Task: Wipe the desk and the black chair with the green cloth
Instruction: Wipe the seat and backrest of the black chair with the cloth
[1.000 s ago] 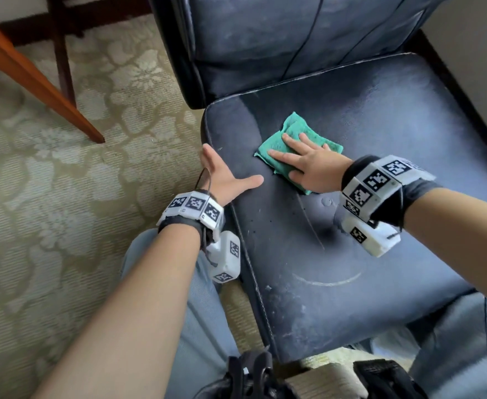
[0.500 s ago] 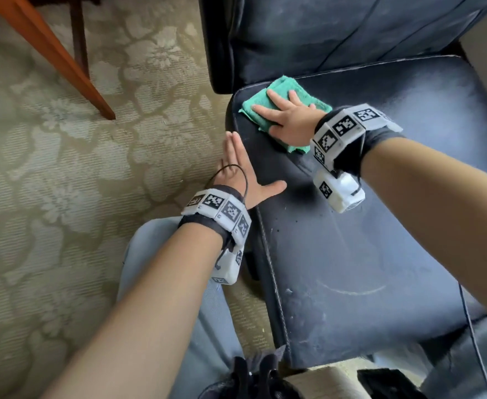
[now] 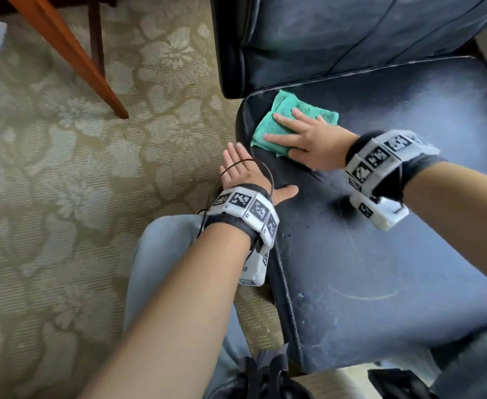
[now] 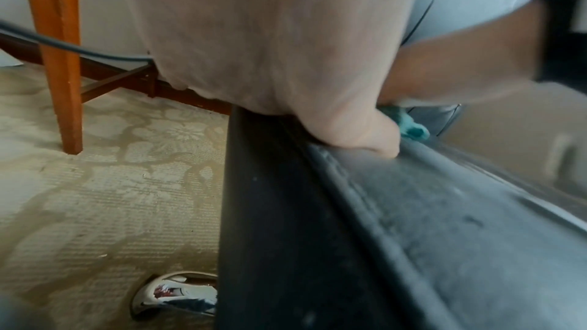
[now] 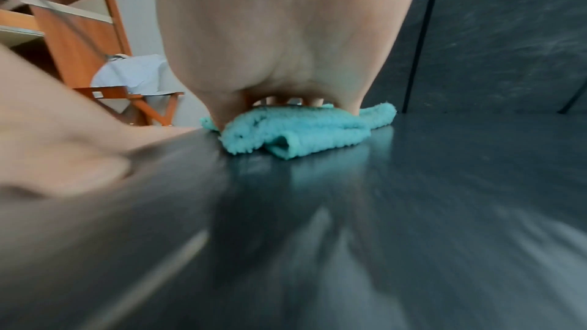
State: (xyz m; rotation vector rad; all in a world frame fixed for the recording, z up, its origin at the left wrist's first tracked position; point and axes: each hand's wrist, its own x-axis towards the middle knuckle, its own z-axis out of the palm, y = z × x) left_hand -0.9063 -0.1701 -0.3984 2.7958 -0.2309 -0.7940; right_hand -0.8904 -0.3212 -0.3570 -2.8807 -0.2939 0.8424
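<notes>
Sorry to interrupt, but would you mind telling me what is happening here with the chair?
A person is wiping the seat of the black chair. The right hand presses the green cloth flat onto the seat's back left corner, near the backrest. The left hand rests open on the seat's left edge, thumb on top, as if steadying it. Dusty marks and specks show on the front of the seat.
</notes>
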